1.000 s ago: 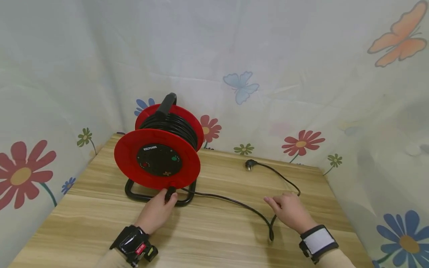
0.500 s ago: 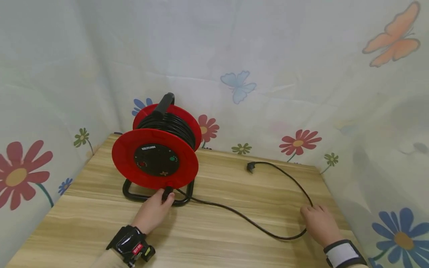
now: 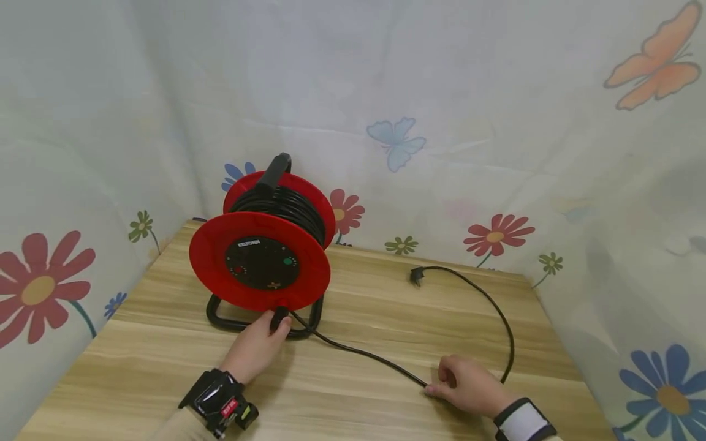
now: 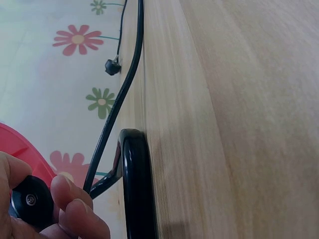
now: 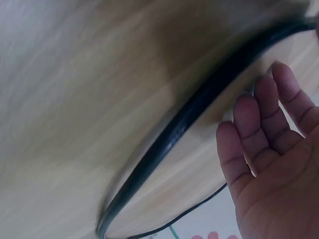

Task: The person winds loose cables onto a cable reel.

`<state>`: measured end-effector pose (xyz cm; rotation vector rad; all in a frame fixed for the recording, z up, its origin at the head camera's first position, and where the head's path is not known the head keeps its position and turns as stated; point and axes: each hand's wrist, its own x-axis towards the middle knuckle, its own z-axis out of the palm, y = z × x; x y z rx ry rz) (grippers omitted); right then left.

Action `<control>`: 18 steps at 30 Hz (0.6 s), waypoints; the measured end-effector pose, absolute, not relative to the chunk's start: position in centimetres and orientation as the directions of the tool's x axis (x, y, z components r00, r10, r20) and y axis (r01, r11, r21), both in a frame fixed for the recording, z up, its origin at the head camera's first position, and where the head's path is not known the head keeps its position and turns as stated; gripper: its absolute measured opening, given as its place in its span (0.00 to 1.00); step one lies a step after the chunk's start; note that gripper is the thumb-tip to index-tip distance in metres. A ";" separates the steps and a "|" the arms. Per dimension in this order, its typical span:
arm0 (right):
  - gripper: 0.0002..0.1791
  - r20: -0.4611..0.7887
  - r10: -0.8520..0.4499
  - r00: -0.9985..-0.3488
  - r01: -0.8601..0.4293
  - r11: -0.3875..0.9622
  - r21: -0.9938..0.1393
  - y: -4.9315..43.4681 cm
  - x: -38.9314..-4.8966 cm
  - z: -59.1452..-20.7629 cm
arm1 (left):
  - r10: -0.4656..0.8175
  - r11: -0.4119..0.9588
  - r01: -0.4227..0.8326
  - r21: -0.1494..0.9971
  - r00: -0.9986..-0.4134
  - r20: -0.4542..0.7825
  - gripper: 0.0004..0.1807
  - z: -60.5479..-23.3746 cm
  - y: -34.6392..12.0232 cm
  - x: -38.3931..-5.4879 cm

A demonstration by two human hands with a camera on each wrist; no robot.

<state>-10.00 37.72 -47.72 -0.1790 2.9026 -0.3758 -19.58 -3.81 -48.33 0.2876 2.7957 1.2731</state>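
A red cable reel with black cable wound on its drum stands at the left of the table. My left hand grips the black crank knob low on its front disc. From the reel a loose black cable runs right, passes by my right hand and curves back to a plug. My right hand is over this cable, thumb tip right at it. In the right wrist view its fingers are loosely bent beside the cable, with a gap between them and it.
The reel rests on a black tubular stand and has a black carrying handle on top. Beneath lies a wood-grain table. A flower-printed curtain hangs behind the table and along both sides.
My right hand first moved right along the cable, spreading its bend into a wide curve, then came back left nearer the reel. The plug turned slightly. My left hand stays on the crank knob.
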 end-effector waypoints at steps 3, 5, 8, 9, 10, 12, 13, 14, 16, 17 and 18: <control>0.19 -0.186 -0.181 -0.966 -0.133 0.961 -0.243 37.3 -10.0 -48.0 | 0.195 0.639 0.138 0.756 -0.981 0.015 0.16 -48.3 -3.8 -19.6; 0.15 -0.173 -0.207 -0.963 -0.167 0.961 -0.222 37.1 -9.9 -48.0 | 0.196 0.637 0.137 0.758 -0.981 0.012 0.16 -48.4 -3.8 -19.6; 0.11 -0.141 -0.219 -0.965 -0.194 0.965 -0.174 36.9 -9.8 -48.0 | 0.198 0.637 0.139 0.758 -0.980 0.013 0.16 -48.3 -3.9 -19.6; 0.09 -0.127 -0.206 -0.970 -0.185 0.970 -0.155 36.9 -9.8 -47.9 | 0.199 0.637 0.141 0.758 -0.980 0.014 0.16 -48.3 -3.9 -19.6; 0.08 -0.113 -0.186 -0.976 -0.169 0.975 -0.147 37.0 -9.8 -47.8 | 0.200 0.636 0.143 0.758 -0.980 0.017 0.16 -48.3 -3.9 -19.6; 0.06 -0.074 -0.135 -0.988 -0.124 0.982 -0.146 37.2 -10.1 -47.5 | 0.202 0.633 0.146 0.761 -0.979 0.020 0.16 -48.2 -3.9 -19.6; 0.05 -0.055 -0.109 -0.992 -0.100 0.984 -0.146 37.4 -10.2 -47.3 | 0.203 0.630 0.146 0.763 -0.979 0.020 0.16 -48.1 -3.9 -19.6; 0.03 -0.030 -0.094 -0.995 -0.089 0.985 -0.148 37.6 -10.4 -47.1 | 0.202 0.627 0.143 0.766 -0.979 0.018 0.16 -48.0 -3.9 -19.5; 0.02 0.019 -0.085 -0.996 -0.087 0.985 -0.152 38.0 -10.7 -46.7 | 0.201 0.623 0.141 0.769 -0.979 0.016 0.16 -47.9 -3.9 -19.4; 0.03 0.043 -0.087 -0.995 -0.092 0.984 -0.149 38.1 -10.9 -46.6 | 0.202 0.622 0.143 0.770 -0.979 0.018 0.16 -47.8 -3.9 -19.3; 0.03 0.059 -0.090 -0.994 -0.098 0.984 -0.147 38.2 -10.9 -46.4 | 0.204 0.620 0.146 0.771 -0.979 0.022 0.16 -47.7 -3.9 -19.3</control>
